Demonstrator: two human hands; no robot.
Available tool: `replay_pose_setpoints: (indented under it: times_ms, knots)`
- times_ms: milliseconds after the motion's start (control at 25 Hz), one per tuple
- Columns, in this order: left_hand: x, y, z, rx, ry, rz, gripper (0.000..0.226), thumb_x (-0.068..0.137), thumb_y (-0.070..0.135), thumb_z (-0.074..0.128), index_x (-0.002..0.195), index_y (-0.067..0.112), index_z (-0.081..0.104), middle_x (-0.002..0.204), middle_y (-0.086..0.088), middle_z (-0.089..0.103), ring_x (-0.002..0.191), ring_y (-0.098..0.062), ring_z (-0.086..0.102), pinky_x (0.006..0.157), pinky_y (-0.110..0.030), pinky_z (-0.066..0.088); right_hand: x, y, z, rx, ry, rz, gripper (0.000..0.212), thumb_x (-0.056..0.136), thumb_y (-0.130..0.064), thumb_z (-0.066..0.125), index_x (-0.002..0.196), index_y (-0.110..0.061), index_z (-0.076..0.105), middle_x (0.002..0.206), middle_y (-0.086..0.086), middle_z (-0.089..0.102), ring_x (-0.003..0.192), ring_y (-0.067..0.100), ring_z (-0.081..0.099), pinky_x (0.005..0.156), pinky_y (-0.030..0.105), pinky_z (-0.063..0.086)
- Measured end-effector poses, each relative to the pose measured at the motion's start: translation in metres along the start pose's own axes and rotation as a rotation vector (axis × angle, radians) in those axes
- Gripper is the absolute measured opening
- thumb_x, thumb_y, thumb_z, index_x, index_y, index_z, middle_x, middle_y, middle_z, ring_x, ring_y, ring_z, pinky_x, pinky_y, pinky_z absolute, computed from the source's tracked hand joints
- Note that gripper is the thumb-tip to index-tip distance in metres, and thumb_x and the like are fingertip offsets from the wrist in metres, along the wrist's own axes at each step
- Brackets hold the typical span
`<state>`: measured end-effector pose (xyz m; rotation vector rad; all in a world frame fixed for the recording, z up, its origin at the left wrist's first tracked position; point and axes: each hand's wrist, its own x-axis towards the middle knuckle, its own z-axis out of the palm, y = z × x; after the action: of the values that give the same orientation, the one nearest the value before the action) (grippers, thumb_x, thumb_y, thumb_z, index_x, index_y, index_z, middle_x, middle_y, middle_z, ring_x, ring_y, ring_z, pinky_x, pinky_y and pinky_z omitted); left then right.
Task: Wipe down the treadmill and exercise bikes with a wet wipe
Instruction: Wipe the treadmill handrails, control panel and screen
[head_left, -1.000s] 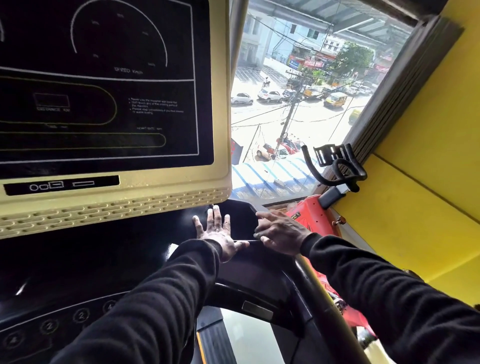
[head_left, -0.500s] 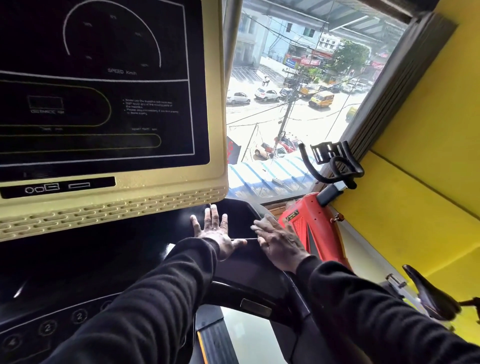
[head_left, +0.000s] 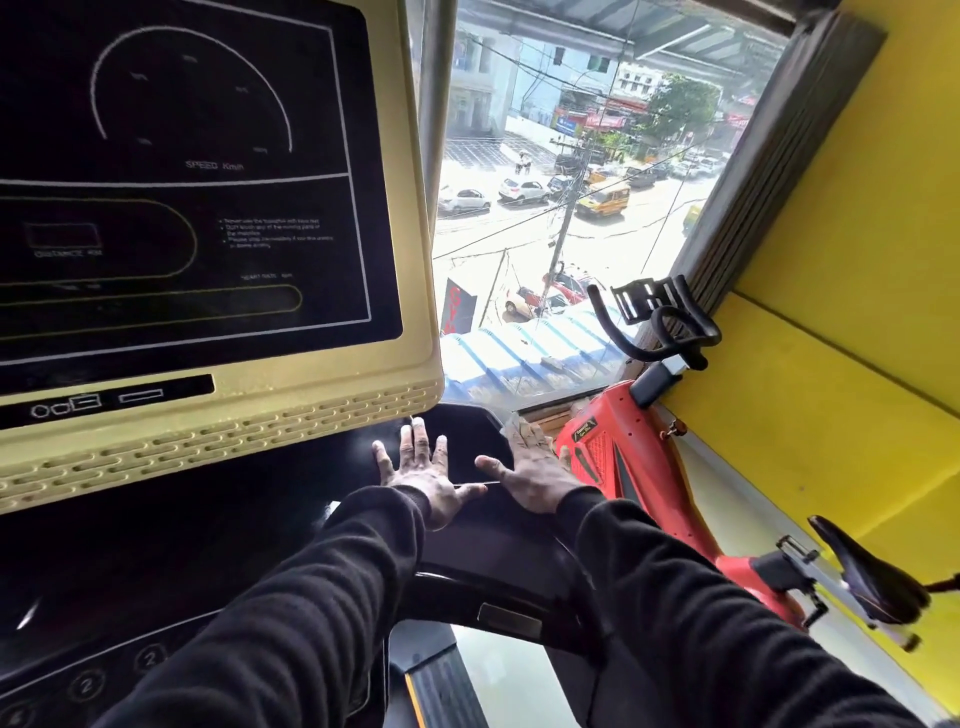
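Black treadmill console (head_left: 457, 441) lies under both flat, spread hands: left hand (head_left: 426, 480) rests bare on it, right hand (head_left: 530, 475) presses a pale wet wipe (head_left: 522, 428) at the far right corner, beside the red exercise bike (head_left: 628, 467).

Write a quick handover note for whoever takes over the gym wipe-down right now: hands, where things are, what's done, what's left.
Left hand: flat, fingers spread, resting on the black treadmill console.
Right hand: flat, pressing the wet wipe onto the console's right far corner.
Red exercise bike stands just right, by the yellow wall; its seat is nearer.
Done: cannot tell how much is already wiped.
Left: probably the rest of the console and screen, then the bike.
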<state>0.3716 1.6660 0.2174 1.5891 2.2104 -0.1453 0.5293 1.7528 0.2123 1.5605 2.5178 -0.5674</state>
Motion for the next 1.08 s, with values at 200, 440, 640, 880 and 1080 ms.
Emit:
replay_pose_setpoints:
  times_ms: [200, 440, 640, 880, 1080]
  knots:
    - [0.002, 0.0, -0.001, -0.004, 0.002, -0.005, 0.097, 0.089, 0.079, 0.026, 0.157, 0.021, -0.011, 0.155, -0.011, -0.038, 0.144, -0.025, -0.034, 0.111, -0.062, -0.021, 0.022, 0.002, -0.01, 0.017, 0.029, 0.173, 0.104, 0.082, -0.084, 0.024, 0.156, -0.016, -0.003, 0.163, 0.001, -0.012, 0.15, 0.018, -0.007, 0.119, 0.055, -0.003]
    - [0.002, 0.0, 0.0, -0.012, -0.002, 0.006, 0.097, 0.089, 0.079, 0.026, 0.156, 0.021, -0.012, 0.154, -0.011, -0.039, 0.144, -0.025, -0.035, 0.112, -0.061, -0.021, 0.032, -0.01, -0.011, -0.085, 0.08, 0.036, 0.09, 0.09, -0.072, 0.034, 0.155, -0.018, 0.005, 0.163, 0.003, 0.007, 0.149, 0.022, 0.008, 0.12, 0.052, 0.007]
    - [0.001, 0.001, -0.001, -0.011, -0.014, 0.0, 0.097, 0.089, 0.079, 0.027, 0.156, 0.022, -0.013, 0.153, -0.011, -0.041, 0.143, -0.024, -0.036, 0.112, -0.062, -0.02, 0.051, -0.035, -0.019, -0.108, 0.051, -0.138, 0.067, 0.099, -0.05, 0.036, 0.154, -0.02, 0.013, 0.163, 0.002, 0.009, 0.149, 0.02, 0.009, 0.118, 0.053, 0.003]
    - [0.001, 0.0, -0.001, -0.025, -0.012, 0.004, 0.097, 0.089, 0.079, 0.029, 0.156, 0.022, -0.012, 0.154, -0.01, -0.04, 0.143, -0.023, -0.036, 0.112, -0.061, -0.02, 0.077, -0.047, -0.024, -0.093, 0.003, -0.059, 0.053, 0.1, -0.049, 0.029, 0.143, -0.018, 0.034, 0.154, 0.009, 0.034, 0.142, 0.024, 0.031, 0.115, 0.054, 0.014]
    - [0.003, -0.004, 0.0, -0.084, 0.006, 0.031, 0.103, 0.087, 0.078, 0.035, 0.153, 0.024, -0.023, 0.157, -0.009, -0.035, 0.144, -0.023, -0.033, 0.114, -0.06, -0.018, 0.078, -0.098, -0.02, -0.046, -0.068, -0.262, 0.041, 0.103, -0.025, 0.027, 0.131, -0.009, 0.052, 0.143, 0.011, 0.046, 0.132, 0.025, 0.041, 0.113, 0.039, 0.024]
